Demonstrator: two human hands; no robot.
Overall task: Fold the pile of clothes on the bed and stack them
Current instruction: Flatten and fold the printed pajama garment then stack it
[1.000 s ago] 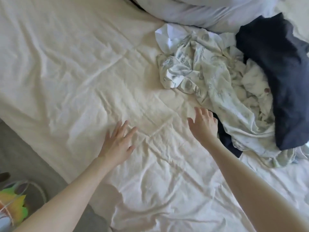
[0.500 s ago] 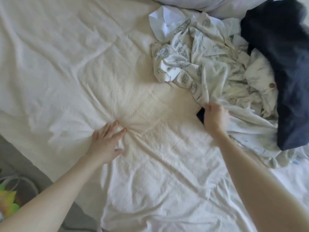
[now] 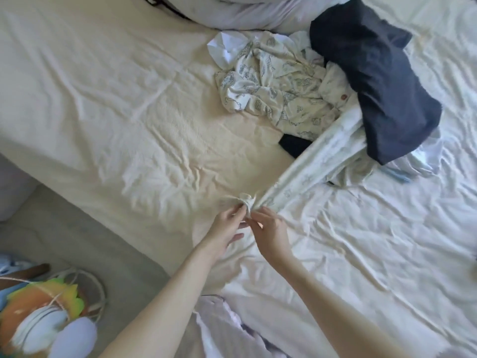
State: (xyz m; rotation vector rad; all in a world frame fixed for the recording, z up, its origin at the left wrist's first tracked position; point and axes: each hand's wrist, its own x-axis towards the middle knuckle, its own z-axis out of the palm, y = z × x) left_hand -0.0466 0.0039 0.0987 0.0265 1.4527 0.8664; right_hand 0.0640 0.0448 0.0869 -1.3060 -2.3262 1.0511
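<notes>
Left hand (image 3: 227,226), centre-bottom of the frame, pinching the bunched end of the pale printed cotton garment (image 3: 304,174) between thumb and fingertips; right hand (image 3: 268,229) just beside it, fingers curled round the same end. Best done, by judgement, by parting the hands along that edge to find its two corners, then drawing the cloth toward the bare cream bedsheet (image 3: 116,112) at centre-left before flattening, slowly enough not to drag the crumpled heap of patterned clothes (image 3: 271,89) and dark navy fabric (image 3: 374,86) at upper right along with it. Compared with half a second ago: left hand lifted off the sheet and brought to the cloth, right hand drawn back from the heap, garment now stretched in a long strip.
</notes>
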